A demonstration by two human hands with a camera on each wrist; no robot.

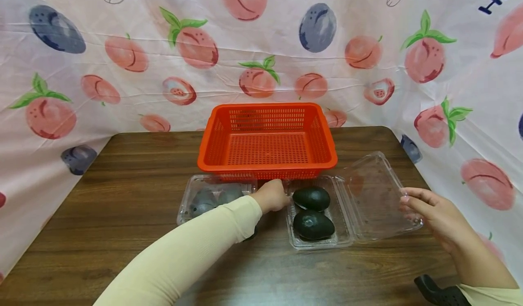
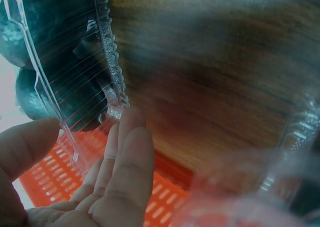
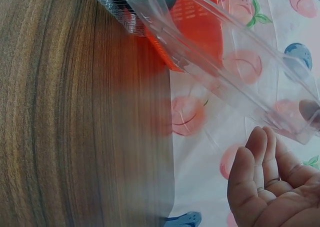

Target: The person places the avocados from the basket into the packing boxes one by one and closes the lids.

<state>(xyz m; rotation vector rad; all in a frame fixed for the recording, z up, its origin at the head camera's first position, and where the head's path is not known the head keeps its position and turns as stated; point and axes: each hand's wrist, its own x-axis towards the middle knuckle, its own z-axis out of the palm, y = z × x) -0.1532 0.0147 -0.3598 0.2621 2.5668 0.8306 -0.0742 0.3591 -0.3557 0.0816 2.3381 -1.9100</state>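
Two dark avocados lie in an open clear plastic box at the middle of the desk, one behind the other, so the pair runs away from me toward the orange basket standing just behind the box. I see my left hand at the box's left edge, right beside the farther avocado. From the left wrist view its fingers are nearly straight and pressed side by side against the ridged plastic rim, with the thumb apart; it holds nothing. My right hand is out to the right, at the outer edge of the box's flipped-open lid. From the right wrist view its fingers are loosely spread just below the lid, and I cannot tell if they touch it. My left hand is plainly the nearer one to the fruit. A second clear box, closed with avocados inside, sits just left of my left forearm.
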